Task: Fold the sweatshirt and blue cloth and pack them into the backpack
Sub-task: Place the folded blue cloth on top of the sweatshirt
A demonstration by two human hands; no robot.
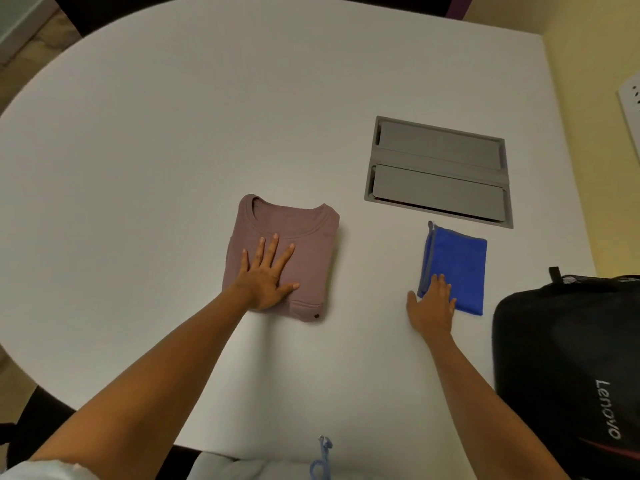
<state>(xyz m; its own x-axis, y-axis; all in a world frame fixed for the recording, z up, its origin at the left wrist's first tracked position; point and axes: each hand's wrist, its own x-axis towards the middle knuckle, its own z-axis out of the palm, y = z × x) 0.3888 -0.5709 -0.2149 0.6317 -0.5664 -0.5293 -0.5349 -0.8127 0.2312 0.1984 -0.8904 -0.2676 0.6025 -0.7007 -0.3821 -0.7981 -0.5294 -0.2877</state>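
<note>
Mauve sweatshirt (pixel 298 251) folded square, blue cloth (pixel 457 265) folded, seemingly grey-edged

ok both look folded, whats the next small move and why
Probably curl the right hand around the blue cloth and carry it toward the backpack. Cloth and sweatshirt both lie folded, and that cloth sits nearest the bag.

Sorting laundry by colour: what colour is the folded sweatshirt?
Dusty mauve-pink sweatshirt, plain with no pattern, seen in the head view.

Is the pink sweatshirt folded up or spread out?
Folded. The sweatshirt is a compact rectangle, collar on top, with the left hand flat on it.
</note>
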